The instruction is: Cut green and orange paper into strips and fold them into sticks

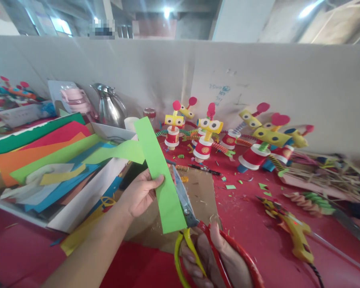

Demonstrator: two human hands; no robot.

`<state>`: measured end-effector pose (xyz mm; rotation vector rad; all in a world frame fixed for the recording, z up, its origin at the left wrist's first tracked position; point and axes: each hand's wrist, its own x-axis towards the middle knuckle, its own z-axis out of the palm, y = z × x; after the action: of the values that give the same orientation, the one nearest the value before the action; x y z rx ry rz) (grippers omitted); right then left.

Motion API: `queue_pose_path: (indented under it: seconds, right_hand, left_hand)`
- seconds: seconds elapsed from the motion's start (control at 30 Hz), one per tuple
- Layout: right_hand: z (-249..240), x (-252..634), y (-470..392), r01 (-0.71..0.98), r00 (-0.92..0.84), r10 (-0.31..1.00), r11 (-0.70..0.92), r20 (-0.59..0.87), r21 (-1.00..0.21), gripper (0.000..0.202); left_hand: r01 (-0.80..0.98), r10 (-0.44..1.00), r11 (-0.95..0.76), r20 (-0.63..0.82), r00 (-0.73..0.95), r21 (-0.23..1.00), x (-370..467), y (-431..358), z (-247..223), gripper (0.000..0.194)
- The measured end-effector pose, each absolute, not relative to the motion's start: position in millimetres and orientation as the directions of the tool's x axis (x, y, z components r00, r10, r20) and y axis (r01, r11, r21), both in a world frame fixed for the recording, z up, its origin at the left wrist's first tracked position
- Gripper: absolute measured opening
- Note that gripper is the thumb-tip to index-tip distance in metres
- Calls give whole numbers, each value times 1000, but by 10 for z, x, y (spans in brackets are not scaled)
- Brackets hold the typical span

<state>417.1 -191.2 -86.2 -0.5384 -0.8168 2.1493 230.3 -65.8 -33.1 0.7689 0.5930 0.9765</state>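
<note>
- On my feed, my left hand (141,194) pinches a smooth, flat, straight-edged lime-green paper strip (165,188) above the cardboard sheet (202,192), inside its right edge.
- My right hand (225,256) grips red-and-yellow-handled steel scissors (187,209), blades beside the strip.
- Coil-armed paper-cup figures (203,149) line the worktop's (243,224) far edge.

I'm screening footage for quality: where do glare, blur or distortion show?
Head view: a ceiling light flares; head view: the steel jug carries bright reflections; head view: the outer edges look stretched and soft, while the green strip looks clearer.
</note>
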Motion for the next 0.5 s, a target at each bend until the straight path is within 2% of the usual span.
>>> queue_pose_path:
  seconds: [0.23, 0.4, 0.5]
  right_hand:
    - [-781, 4171, -1895, -488, -597, 792, -483, -126, -727, 71]
    - [-793, 4120, -1925, -522, -526, 840, -440, -130, -731, 67]
    - [-792, 4125, -1943, -485, -500, 849, -440, -174, -756, 66]
  left_hand:
    - [-492, 877, 346, -88, 473, 799, 2259, -632, -313, 30]
    - [-487, 871, 388, -139, 472, 783, 2318, -668, -340, 20]
    - [-507, 867, 404, -142, 478, 762, 2341, -676, -334, 19]
